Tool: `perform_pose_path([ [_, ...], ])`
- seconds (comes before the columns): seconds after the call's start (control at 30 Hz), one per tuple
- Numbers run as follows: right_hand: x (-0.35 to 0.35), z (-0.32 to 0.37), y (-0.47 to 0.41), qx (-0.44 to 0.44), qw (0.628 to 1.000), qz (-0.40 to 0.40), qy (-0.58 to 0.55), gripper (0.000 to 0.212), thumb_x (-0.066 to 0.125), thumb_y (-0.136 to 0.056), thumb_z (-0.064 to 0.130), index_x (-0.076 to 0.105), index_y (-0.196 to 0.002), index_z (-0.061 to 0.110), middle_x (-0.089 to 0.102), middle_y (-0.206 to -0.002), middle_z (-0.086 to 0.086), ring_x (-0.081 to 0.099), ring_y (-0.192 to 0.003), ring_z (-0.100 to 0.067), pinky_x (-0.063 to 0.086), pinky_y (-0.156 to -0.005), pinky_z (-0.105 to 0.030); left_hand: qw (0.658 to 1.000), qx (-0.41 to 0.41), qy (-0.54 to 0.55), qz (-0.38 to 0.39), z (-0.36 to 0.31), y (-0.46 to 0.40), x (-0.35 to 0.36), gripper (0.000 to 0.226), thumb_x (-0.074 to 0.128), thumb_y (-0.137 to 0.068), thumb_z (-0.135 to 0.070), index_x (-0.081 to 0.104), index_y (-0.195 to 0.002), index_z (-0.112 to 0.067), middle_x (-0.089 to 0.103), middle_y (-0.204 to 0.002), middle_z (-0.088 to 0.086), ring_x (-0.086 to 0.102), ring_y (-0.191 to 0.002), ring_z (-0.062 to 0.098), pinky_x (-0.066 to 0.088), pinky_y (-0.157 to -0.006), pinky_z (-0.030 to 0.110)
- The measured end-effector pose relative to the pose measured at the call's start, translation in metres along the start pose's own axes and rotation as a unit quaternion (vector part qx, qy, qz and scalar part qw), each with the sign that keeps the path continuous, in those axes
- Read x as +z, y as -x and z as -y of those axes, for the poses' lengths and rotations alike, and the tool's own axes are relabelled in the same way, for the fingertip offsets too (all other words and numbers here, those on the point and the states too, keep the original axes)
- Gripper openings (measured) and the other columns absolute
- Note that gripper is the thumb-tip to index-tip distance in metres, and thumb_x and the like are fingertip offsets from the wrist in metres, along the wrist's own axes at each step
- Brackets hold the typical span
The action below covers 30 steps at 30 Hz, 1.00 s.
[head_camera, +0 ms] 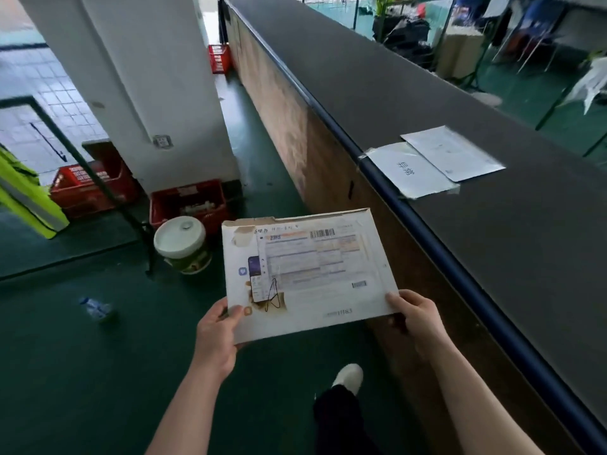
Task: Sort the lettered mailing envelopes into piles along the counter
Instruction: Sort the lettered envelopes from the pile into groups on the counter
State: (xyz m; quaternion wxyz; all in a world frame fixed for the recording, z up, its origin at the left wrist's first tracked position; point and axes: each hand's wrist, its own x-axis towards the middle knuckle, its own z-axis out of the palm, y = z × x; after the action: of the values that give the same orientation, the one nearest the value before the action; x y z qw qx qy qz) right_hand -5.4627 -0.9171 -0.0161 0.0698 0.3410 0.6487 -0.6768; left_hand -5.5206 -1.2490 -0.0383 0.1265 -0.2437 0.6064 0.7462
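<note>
Both hands on one envelope (308,274), held flat over the floor, label side up. Left hand (216,336) pinches the near-left corner, thumb on top. Right hand (415,318) pinches the near-right corner the same way. Fingers underneath are hidden, so I can't say how far they wrap.

Envelope's long axis runs left-right across me. A handwritten "A" in black marker sits near its left end, close to my left thumb.

Key relation: the counter (410,103) lies to my right and runs away from me diagonally. The envelope's right edge is near the counter's blue rail (427,224) but not over it, and it hangs lower than the top. Right hand is the nearer one to the counter.

On the counter ahead-right: a taped sign (407,169) and, overlapping its far edge, another envelope (453,152) lying flat. Can't read its letter from here.

My read: nothing placed from this one yet. Next move is up and right over the rail, right hand leading. Which pile "A" belongs to I can't tell; no matching label visible.
</note>
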Motion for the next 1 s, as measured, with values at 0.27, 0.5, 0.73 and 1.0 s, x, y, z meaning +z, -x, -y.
perform_pose_path([
  [0.27,-0.049,0.111,-0.163,-0.037,0.998,-0.055,0.012,0.018,0.063,-0.101,0.033,0.073,-0.108,0.021,0.074,-0.074,-0.01,0.059,-0.058,-0.021,0.053,-0.062,-0.037,0.995,0.043,-0.068,0.064,-0.105,-0.145,0.182,0.02,0.056,-0.102,-0.01,0.067,-0.114,-0.021,0.072,-0.114,0.012,0.069,-0.104,0.031,0.059,-0.078,0.044],
  [0.5,-0.102,0.154,-0.242,-0.024,0.988,-0.153,-0.012,0.019,0.058,-0.104,0.031,0.072,-0.105,0.018,0.065,-0.059,0.003,0.055,-0.05,-0.011,0.045,-0.051,-0.028,0.983,0.006,-0.117,0.143,-0.13,-0.247,0.318,0.019,0.053,-0.103,-0.01,0.066,-0.116,-0.016,0.073,-0.112,0.014,0.069,-0.105,0.033,0.058,-0.087,0.05],
  [0.73,-0.143,0.155,-0.294,-0.001,0.946,-0.296,-0.132,0.018,0.057,-0.104,0.012,0.069,-0.117,0.011,0.064,-0.067,-0.01,0.051,-0.05,-0.015,0.045,-0.045,-0.026,0.939,-0.058,-0.181,0.287,-0.118,-0.366,0.474,0.02,0.054,-0.102,-0.006,0.066,-0.116,-0.012,0.075,-0.11,0.01,0.071,-0.101,0.029,0.059,-0.083,0.045],
  [1.0,-0.169,0.218,-0.336,-0.025,0.856,-0.447,-0.259,0.017,0.052,-0.105,0.008,0.067,-0.114,0.006,0.057,-0.065,-0.01,0.049,-0.048,-0.011,0.042,-0.041,-0.021,0.877,-0.073,-0.228,0.415,-0.143,-0.428,0.628,0.02,0.058,-0.102,-0.009,0.062,-0.121,-0.006,0.073,-0.108,0.017,0.073,-0.094,0.034,0.063,-0.074,0.044],
])
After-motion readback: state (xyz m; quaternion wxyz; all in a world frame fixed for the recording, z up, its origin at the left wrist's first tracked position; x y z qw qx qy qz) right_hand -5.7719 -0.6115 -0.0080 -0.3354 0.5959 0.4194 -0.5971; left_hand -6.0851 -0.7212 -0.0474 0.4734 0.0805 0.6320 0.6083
